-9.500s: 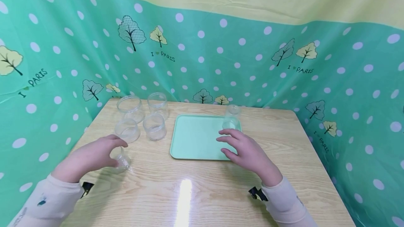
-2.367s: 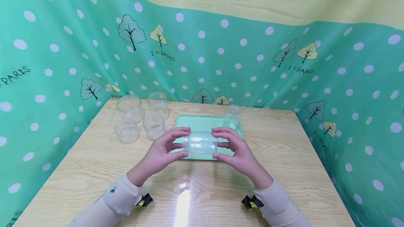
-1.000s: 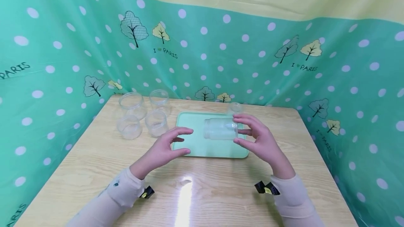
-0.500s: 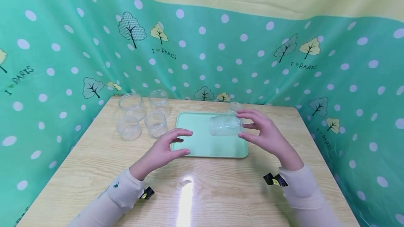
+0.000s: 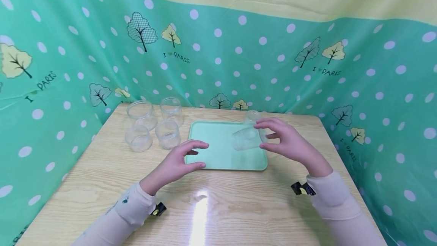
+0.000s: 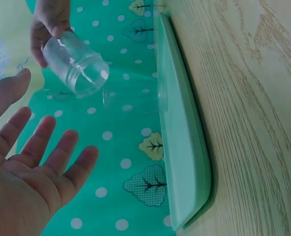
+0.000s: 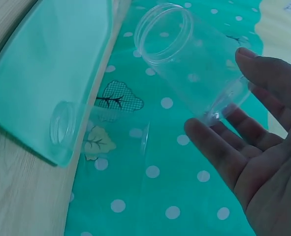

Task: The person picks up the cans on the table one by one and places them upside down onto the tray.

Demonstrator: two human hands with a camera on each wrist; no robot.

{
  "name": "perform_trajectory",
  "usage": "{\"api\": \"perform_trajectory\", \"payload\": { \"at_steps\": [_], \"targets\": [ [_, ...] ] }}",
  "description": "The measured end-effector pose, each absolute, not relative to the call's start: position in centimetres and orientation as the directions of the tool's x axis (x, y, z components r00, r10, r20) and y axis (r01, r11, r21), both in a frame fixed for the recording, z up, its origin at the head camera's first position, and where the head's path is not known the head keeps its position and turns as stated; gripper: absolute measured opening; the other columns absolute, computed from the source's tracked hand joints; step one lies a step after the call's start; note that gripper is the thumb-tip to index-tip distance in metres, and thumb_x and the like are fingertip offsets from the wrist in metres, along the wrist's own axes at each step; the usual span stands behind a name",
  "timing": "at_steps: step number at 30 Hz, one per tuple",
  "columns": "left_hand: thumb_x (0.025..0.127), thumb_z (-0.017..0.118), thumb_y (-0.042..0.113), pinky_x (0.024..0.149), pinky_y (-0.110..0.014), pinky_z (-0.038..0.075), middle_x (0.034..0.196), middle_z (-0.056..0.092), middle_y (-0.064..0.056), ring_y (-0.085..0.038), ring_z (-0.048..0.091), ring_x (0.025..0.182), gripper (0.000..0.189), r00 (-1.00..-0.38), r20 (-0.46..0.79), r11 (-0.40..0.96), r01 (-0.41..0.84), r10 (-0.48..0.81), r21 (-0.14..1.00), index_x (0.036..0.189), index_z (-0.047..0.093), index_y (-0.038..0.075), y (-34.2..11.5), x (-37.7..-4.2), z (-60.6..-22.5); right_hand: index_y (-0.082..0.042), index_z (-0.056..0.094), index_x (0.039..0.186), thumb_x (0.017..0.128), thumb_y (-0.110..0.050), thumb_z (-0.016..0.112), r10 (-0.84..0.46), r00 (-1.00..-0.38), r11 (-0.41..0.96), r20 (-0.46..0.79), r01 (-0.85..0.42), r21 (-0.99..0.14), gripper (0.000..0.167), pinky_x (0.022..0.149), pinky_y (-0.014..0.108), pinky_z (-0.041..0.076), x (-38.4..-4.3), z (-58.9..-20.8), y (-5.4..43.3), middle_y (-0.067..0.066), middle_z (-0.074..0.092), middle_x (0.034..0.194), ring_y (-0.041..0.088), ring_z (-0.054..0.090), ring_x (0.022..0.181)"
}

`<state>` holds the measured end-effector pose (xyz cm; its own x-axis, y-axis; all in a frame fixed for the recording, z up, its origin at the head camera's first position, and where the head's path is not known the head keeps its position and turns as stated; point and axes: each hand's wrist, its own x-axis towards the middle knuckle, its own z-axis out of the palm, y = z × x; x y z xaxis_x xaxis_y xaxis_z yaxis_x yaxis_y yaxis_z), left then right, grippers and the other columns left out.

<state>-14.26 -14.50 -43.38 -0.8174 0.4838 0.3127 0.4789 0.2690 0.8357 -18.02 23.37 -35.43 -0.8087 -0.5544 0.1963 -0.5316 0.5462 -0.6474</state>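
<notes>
My right hand [image 5: 285,139] grips a clear plastic jar [image 5: 246,139] by its base end, thumb on one side and fingers on the other. The jar is tilted above the right half of a light green tray [image 5: 218,158]; its threaded mouth points left and somewhat down, as the right wrist view shows. Behind it, a narrower clear jar [image 7: 111,130] stands mouth down at the tray's back right corner. My left hand [image 5: 179,160] hovers over the tray's left edge, fingers apart and holding nothing; its palm shows in the left wrist view.
Several clear open jars stand at the table's back left: a wide one [image 5: 141,115], a taller one [image 5: 172,111] and lower ones in front [image 5: 139,139]. A dotted green curtain [image 5: 218,60] hangs behind the wooden table [image 5: 239,208].
Earlier my left hand was at a jar on the table's left; later both hands held a jar over the tray. Since then my left hand let go, and my right carried it rightward, tilting its mouth down.
</notes>
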Motion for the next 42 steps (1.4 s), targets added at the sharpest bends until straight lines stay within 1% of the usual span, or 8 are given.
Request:
{"api": "perform_trajectory", "payload": {
  "at_steps": [4,8,12,18,25,28,35,42],
  "targets": [
    [0.089,0.082,0.024,0.104,-0.045,0.053,0.138,0.062,0.005,-0.018,0.058,0.128,0.050,-0.813,0.315,0.272,0.486,0.490,0.830,0.134,0.063,0.026,-14.5,-14.3,-43.3,-0.014,0.060,0.140,0.087,-0.010,0.082,-0.555,-0.820,0.598,0.138,-0.509,-0.619,0.057,0.098,0.047,0.058,-18.2,-34.9,23.3,0.008,0.051,0.149,0.029,0.051,0.136],
    [0.089,0.082,0.025,0.104,-0.045,0.053,0.137,0.062,0.007,-0.019,0.058,0.128,0.050,-0.809,0.318,0.274,0.492,0.495,0.826,0.135,0.062,0.026,-14.5,-14.3,-43.2,-0.013,0.060,0.140,0.087,-0.009,0.082,-0.563,-0.820,0.628,0.101,-0.504,-0.593,0.057,0.098,0.047,0.057,-18.6,-34.6,23.1,0.006,0.052,0.147,0.029,0.051,0.135],
    [0.089,0.082,0.025,0.104,-0.045,0.053,0.137,0.062,0.005,-0.022,0.058,0.128,0.050,-0.806,0.317,0.273,0.494,0.499,0.826,0.135,0.062,0.025,-14.4,-14.2,-43.1,-0.014,0.061,0.140,0.087,-0.009,0.082,-0.574,-0.817,0.656,0.064,-0.505,-0.562,0.056,0.099,0.046,0.057,-19.0,-34.3,22.9,0.003,0.053,0.145,0.027,0.052,0.134],
    [0.090,0.081,0.025,0.104,-0.045,0.053,0.139,0.062,-0.001,-0.017,0.057,0.129,0.049,-0.804,0.311,0.278,0.494,0.506,0.824,0.135,0.062,0.026,-14.4,-14.1,-43.2,-0.021,0.063,0.136,0.087,-0.010,0.082,-0.589,-0.808,0.692,-0.002,-0.504,-0.517,0.053,0.098,0.049,0.057,-19.9,-34.0,22.3,0.002,0.054,0.144,0.027,0.053,0.133],
    [0.090,0.081,0.027,0.104,-0.043,0.053,0.139,0.061,0.005,-0.017,0.057,0.129,0.049,-0.805,0.300,0.285,0.488,0.512,0.825,0.135,0.062,0.027,-14.5,-14.1,-43.2,-0.017,0.064,0.136,0.086,-0.013,0.082,-0.590,-0.799,0.743,-0.116,-0.482,-0.464,0.053,0.100,0.051,0.055,-21.0,-33.5,21.0,0.003,0.058,0.143,0.032,0.055,0.132],
    [0.090,0.081,0.027,0.104,-0.044,0.053,0.139,0.061,0.004,-0.017,0.057,0.129,0.049,-0.804,0.291,0.281,0.482,0.519,0.830,0.136,0.062,0.027,-14.6,-14.1,-43.3,-0.016,0.065,0.135,0.086,-0.012,0.082,-0.594,-0.792,0.758,-0.138,-0.495,-0.425,0.052,0.102,0.050,0.053,-21.2,-33.4,20.6,0.004,0.059,0.142,0.032,0.055,0.132],
    [0.090,0.081,0.028,0.104,-0.045,0.053,0.138,0.061,0.005,-0.016,0.057,0.129,0.049,-0.802,0.299,0.280,0.489,0.518,0.826,0.135,0.062,0.027,-14.5,-14.2,-43.5,-0.014,0.066,0.133,0.085,-0.008,0.081,-0.601,-0.784,0.766,-0.158,-0.508,-0.394,0.051,0.110,0.051,0.047,-22.0,-33.4,19.8,0.005,0.061,0.141,0.032,0.052,0.136],
    [0.090,0.081,0.027,0.103,-0.048,0.053,0.138,0.062,0.004,-0.017,0.058,0.128,0.048,-0.800,0.295,0.280,0.488,0.523,0.827,0.135,0.062,0.027,-14.6,-14.2,-43.6,-0.016,0.068,0.132,0.084,-0.007,0.081,-0.595,-0.782,0.783,-0.187,-0.511,-0.355,0.050,0.108,0.048,0.049,-22.3,-33.8,19.5,0.006,0.060,0.141,0.031,0.051,0.137]
  ]
}}
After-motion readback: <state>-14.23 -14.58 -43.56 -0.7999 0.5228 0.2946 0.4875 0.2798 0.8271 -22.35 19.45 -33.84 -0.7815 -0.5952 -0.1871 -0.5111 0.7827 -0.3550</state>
